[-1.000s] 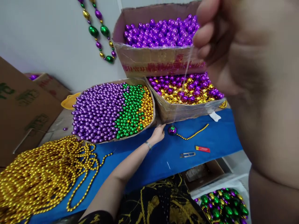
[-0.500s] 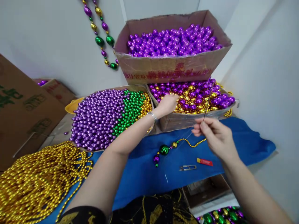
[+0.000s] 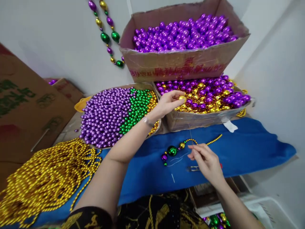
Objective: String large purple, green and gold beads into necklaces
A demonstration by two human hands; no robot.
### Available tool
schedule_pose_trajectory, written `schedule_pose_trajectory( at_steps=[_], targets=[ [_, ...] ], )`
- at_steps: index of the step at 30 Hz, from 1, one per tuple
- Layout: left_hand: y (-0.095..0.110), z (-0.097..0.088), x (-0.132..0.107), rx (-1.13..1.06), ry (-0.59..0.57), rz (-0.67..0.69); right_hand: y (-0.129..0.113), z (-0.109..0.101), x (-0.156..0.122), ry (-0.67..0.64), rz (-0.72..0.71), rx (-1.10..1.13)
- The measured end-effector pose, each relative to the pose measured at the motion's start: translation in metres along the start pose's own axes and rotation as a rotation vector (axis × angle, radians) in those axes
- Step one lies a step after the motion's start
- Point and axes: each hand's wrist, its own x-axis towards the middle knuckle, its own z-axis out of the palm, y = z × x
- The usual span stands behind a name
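Observation:
My left hand [image 3: 170,103] is over the box of mixed purple and gold beads [image 3: 202,119], its fingers closed on a shiny gold bead [image 3: 182,99]. Lower down, above the blue cloth [image 3: 257,149], my right hand [image 3: 206,160] pinches a long thin needle [image 3: 191,135] that points up. White thread [image 3: 178,158] trails over the cloth near it. A partly strung bead strand [image 3: 172,150] lies left of my right hand, with a large green bead, purple and gold beads and a fine gold chain of beads. Thread snips [image 3: 193,168] are partly hidden under that hand.
A carton of purple beads [image 3: 186,65] stands above the mixed box. To the left are small purple and green beads [image 3: 105,117] in a box and a heap of gold bead strands [image 3: 52,181]. A finished necklace [image 3: 105,37] hangs on the wall.
My left hand has come up out of the mixed beads with a gold bead in its fingers. My right hand has moved down and left with the needle. The view has shifted slightly.

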Motion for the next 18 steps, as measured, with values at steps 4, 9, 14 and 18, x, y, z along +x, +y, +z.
schedule_pose_trajectory(
  at_steps=[4, 9, 14, 18],
  targets=[
    [0.006, -0.019, -0.105, -0.707, 0.206, -0.331, -0.005, 0.033, -0.016, -0.085, -0.172, -0.102],
    [-0.004, -0.029, -0.183, -0.908, 0.449, -0.459, -0.008, 0.066, -0.030, -0.172, -0.288, -0.146],
    [-0.009, -0.042, -0.209, -0.902, 0.541, -0.426, -0.011, 0.081, -0.037, -0.218, -0.303, -0.155],
    [-0.008, -0.044, -0.219, -0.854, 0.541, -0.402, -0.017, 0.086, -0.037, -0.238, -0.317, -0.177]
  ],
)
